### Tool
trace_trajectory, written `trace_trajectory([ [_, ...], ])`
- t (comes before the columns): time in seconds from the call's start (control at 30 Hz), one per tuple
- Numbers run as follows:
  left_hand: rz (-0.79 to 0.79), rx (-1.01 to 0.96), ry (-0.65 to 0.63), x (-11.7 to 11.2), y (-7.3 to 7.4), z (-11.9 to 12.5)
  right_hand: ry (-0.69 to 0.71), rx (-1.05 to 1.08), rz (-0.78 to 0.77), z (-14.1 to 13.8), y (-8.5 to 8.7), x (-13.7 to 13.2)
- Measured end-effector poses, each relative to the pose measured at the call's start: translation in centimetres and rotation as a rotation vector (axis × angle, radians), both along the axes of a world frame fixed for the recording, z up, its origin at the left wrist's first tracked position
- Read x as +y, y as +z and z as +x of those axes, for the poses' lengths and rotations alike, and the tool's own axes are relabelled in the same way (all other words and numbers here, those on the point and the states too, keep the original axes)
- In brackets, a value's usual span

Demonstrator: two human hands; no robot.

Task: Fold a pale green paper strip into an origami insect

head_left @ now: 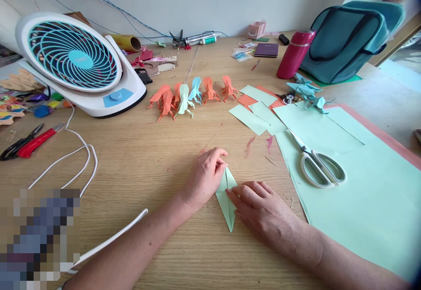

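Observation:
A pale green sheet of paper [226,200], folded into a narrow diamond, lies on the wooden table with one point toward me. My left hand [207,169] closes on its far end, thumb and fingers pinching near the tip. On the paper's right edge, about midway along, my right hand [261,209] presses with its thumb and fingertips. A crease or slit runs lengthwise down the middle of the paper. Part of the far tip is hidden behind my left fingers.
Folded paper insects [184,99] stand beyond my hands. To the right, scissors [320,165] rest on large green sheets [368,211], near a pink bottle [294,55] and teal bag [342,40]. At left are a fan [79,58], pliers [33,143] and a white cable [87,150].

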State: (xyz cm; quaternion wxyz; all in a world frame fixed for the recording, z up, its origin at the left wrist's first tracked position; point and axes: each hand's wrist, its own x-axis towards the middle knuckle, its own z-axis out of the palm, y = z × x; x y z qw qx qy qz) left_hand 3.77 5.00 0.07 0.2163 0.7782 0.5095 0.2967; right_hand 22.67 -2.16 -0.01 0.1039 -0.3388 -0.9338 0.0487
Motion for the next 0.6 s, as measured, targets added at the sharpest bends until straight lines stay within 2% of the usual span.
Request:
trace_trajectory([
  [0.2, 0.051, 0.021, -0.006, -0.11, -0.53, -0.22, 0.014, 0.033, 0.006, 0.09, 0.31, 0.01],
  [0.43, 0.085, 0.173, 0.004, -0.38, -0.20, 0.20, 0.015, 0.059, 0.013, -0.06, 0.59, 0.17],
  [0.6, 0.135, 0.168, -0.028, -0.59, 0.30, -0.07, 0.020, 0.078, 0.049, -0.09, 0.67, 0.23],
])
